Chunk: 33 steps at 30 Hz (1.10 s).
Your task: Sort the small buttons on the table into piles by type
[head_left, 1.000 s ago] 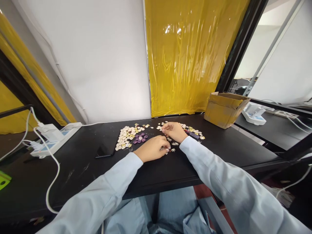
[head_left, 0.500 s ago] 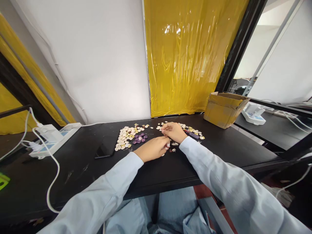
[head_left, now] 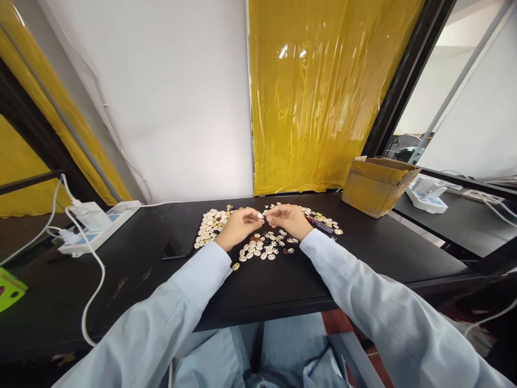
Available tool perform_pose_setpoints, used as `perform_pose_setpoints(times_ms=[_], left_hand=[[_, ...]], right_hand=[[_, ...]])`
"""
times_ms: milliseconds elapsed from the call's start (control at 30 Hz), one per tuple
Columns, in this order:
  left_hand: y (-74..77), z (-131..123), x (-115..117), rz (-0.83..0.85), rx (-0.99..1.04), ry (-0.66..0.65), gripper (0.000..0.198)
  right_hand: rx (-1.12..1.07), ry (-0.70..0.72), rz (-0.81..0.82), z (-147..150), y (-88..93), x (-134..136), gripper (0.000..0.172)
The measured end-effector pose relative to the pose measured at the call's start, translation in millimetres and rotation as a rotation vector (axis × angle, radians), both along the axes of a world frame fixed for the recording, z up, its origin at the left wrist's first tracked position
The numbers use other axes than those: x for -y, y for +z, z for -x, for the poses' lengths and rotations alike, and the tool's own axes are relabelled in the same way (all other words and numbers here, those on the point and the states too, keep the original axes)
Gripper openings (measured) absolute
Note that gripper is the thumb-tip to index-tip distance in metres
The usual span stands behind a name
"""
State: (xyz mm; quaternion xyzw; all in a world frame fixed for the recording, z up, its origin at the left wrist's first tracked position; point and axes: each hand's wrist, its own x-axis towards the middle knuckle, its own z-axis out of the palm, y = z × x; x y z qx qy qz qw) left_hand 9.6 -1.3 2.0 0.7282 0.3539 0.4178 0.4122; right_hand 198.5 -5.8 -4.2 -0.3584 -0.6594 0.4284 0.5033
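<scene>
My left hand and my right hand are raised over the table, fingertips almost meeting. In a pinch, the left one holds a small pale piece, too tiny to make out fully. Thumb and fingers of the right are also pinched, on something small that I cannot make out. Below them lie loose cream oval pieces with dark marks or holes. Smaller white pieces are scattered beside these. Partly behind the left hand is a larger pile of cream ovals.
A dark phone lies left of the pile. Beyond the right hand are more small pieces and a purple-handled tool. A cardboard box stands at the back right; a white power strip with cables is at left.
My left hand has moved left and up, uncovering the cream ovals on the table, and its fingertips now face the right hand's. The purple pieces are now hidden. The view has shifted slightly.
</scene>
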Motion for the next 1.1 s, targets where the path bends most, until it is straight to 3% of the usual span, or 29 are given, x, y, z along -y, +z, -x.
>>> perform_pose_setpoints(times_ms=[200, 1100], left_hand=[[-2.8, -4.7, 2.2, 0.026, 0.025, -0.003, 0.038], [-2.2, -6.0, 3.8, -0.015, -0.019, 0.03, 0.032]], right_hand=[[0.016, -0.076, 0.06, 2.0, -3.8, -1.1, 0.025], [0.155, -0.162, -0.103, 5.5, -1.6, 5.4, 0.014]])
